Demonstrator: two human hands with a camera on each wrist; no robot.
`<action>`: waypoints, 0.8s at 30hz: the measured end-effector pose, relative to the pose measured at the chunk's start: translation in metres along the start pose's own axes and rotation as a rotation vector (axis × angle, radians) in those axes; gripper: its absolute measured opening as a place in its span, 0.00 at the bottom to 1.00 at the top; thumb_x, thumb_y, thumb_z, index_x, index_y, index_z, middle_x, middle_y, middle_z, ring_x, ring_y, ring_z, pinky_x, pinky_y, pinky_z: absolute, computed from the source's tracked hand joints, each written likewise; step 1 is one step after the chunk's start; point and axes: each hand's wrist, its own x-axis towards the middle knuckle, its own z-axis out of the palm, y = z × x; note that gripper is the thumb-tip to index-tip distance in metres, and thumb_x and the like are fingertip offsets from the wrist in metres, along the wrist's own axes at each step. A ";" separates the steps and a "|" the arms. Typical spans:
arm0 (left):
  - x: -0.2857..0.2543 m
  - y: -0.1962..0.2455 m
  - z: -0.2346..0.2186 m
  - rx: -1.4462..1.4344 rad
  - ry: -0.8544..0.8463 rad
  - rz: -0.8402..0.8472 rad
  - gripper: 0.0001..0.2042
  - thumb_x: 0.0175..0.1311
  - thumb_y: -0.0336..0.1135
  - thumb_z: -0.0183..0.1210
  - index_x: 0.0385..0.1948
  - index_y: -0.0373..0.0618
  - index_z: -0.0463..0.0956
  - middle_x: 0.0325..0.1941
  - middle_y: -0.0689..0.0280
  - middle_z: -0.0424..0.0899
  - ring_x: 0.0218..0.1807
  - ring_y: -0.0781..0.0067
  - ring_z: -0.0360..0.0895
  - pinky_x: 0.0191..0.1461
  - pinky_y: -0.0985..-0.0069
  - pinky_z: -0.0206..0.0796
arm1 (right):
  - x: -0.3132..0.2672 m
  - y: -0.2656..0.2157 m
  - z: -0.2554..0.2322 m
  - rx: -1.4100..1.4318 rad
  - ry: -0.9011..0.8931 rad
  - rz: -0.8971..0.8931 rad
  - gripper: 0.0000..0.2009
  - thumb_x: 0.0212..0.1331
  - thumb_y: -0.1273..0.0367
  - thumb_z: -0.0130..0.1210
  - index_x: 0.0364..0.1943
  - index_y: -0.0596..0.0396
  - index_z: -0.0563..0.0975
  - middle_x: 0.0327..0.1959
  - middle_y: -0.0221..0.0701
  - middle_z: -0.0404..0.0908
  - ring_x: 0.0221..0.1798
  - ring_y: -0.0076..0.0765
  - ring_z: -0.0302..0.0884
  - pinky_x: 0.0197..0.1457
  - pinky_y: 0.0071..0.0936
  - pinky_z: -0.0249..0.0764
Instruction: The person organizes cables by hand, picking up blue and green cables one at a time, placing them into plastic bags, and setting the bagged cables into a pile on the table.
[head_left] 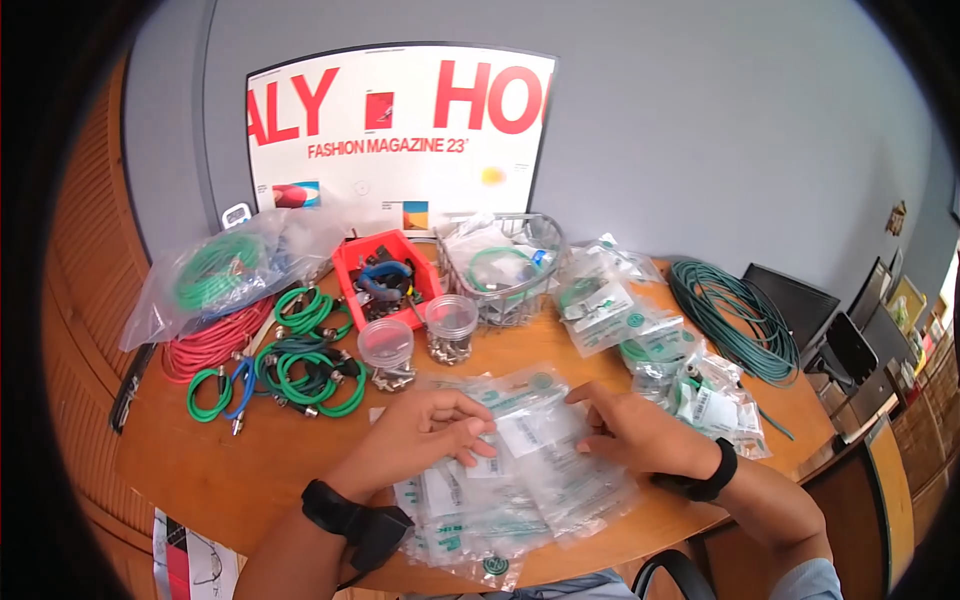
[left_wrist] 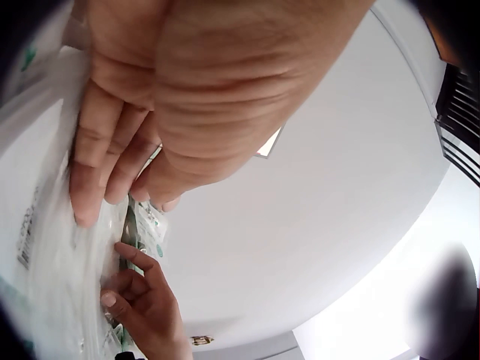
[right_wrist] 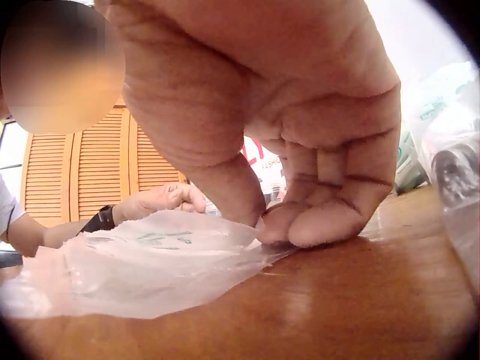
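A stack of clear plastic bags (head_left: 520,470) with green print and white labels lies at the front of the table. Above its left part is my left hand (head_left: 430,430), fingers loosely bent. In the left wrist view the fingertips of my left hand (left_wrist: 112,142) rest against the bag plastic. At the stack's right side is my right hand (head_left: 640,430). Close up in the right wrist view, thumb and fingers of my right hand (right_wrist: 300,172) pinch the edge of a plastic bag (right_wrist: 150,262) just over the wood.
Behind the bags stand two clear jars (head_left: 385,345) of metal connectors, a red bin (head_left: 345,265) and a wire basket (head_left: 555,240). Coiled green cables (head_left: 320,385) lie left. Packed bags (head_left: 710,400) and a dark green cable coil (head_left: 735,320) lie right.
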 end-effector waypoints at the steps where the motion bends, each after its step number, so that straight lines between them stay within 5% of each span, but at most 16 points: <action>1: 0.000 -0.002 0.001 -0.003 0.014 -0.001 0.10 0.73 0.27 0.55 0.50 0.32 0.76 0.50 0.55 0.83 0.50 0.59 0.86 0.45 0.70 0.81 | 0.000 0.003 -0.001 -0.001 -0.010 -0.011 0.25 0.58 0.71 0.64 0.59 0.59 0.68 0.31 0.38 0.82 0.34 0.43 0.82 0.41 0.33 0.77; 4: 0.005 -0.009 0.000 -0.049 0.025 0.061 0.10 0.73 0.29 0.56 0.50 0.33 0.76 0.51 0.55 0.83 0.49 0.58 0.86 0.42 0.71 0.81 | -0.002 -0.007 -0.009 0.179 0.138 0.051 0.25 0.58 0.80 0.60 0.61 0.60 0.68 0.34 0.31 0.83 0.38 0.26 0.82 0.42 0.25 0.76; 7: 0.005 -0.011 -0.001 -0.155 0.140 -0.001 0.12 0.73 0.32 0.56 0.50 0.31 0.75 0.51 0.55 0.82 0.46 0.58 0.87 0.38 0.71 0.82 | 0.000 -0.003 -0.003 0.364 0.356 -0.153 0.23 0.61 0.81 0.58 0.60 0.53 0.70 0.34 0.31 0.85 0.30 0.22 0.79 0.33 0.24 0.73; 11: 0.002 0.005 -0.001 -0.106 0.205 -0.004 0.17 0.73 0.37 0.57 0.49 0.28 0.75 0.49 0.54 0.83 0.42 0.60 0.88 0.35 0.71 0.81 | 0.005 -0.025 0.003 0.408 0.471 -0.281 0.21 0.62 0.83 0.56 0.58 0.53 0.72 0.41 0.29 0.86 0.31 0.17 0.77 0.33 0.19 0.71; 13: 0.001 0.005 -0.006 0.023 0.130 -0.071 0.16 0.70 0.38 0.63 0.50 0.33 0.78 0.45 0.59 0.85 0.39 0.70 0.87 0.34 0.77 0.79 | 0.010 -0.032 0.007 0.405 0.479 -0.290 0.20 0.62 0.82 0.56 0.58 0.55 0.72 0.41 0.29 0.86 0.33 0.17 0.78 0.36 0.19 0.74; 14: 0.000 0.001 -0.001 -0.044 0.132 0.059 0.17 0.67 0.38 0.66 0.50 0.36 0.79 0.42 0.63 0.87 0.38 0.77 0.85 0.34 0.79 0.77 | 0.016 -0.032 0.011 0.482 0.455 -0.300 0.19 0.63 0.82 0.56 0.57 0.56 0.72 0.41 0.29 0.86 0.35 0.18 0.79 0.38 0.19 0.75; 17: 0.001 -0.002 0.003 0.000 0.167 0.242 0.19 0.64 0.37 0.69 0.53 0.37 0.79 0.44 0.64 0.87 0.40 0.79 0.83 0.36 0.80 0.75 | 0.023 -0.032 0.010 0.553 0.412 -0.281 0.18 0.64 0.80 0.58 0.57 0.58 0.73 0.43 0.29 0.84 0.41 0.19 0.81 0.44 0.20 0.78; 21: 0.003 -0.005 -0.006 -0.021 0.180 0.168 0.20 0.61 0.38 0.71 0.52 0.38 0.80 0.42 0.66 0.87 0.38 0.82 0.82 0.37 0.81 0.73 | 0.023 -0.034 0.008 0.629 0.232 -0.316 0.17 0.66 0.77 0.58 0.59 0.57 0.74 0.44 0.29 0.82 0.44 0.19 0.79 0.46 0.22 0.78; 24: 0.003 -0.001 0.003 -0.085 0.226 0.292 0.20 0.59 0.38 0.73 0.49 0.38 0.82 0.35 0.68 0.87 0.33 0.83 0.80 0.35 0.82 0.71 | 0.018 -0.040 0.005 0.673 0.152 -0.317 0.16 0.67 0.75 0.59 0.58 0.58 0.75 0.46 0.27 0.80 0.47 0.18 0.77 0.49 0.21 0.75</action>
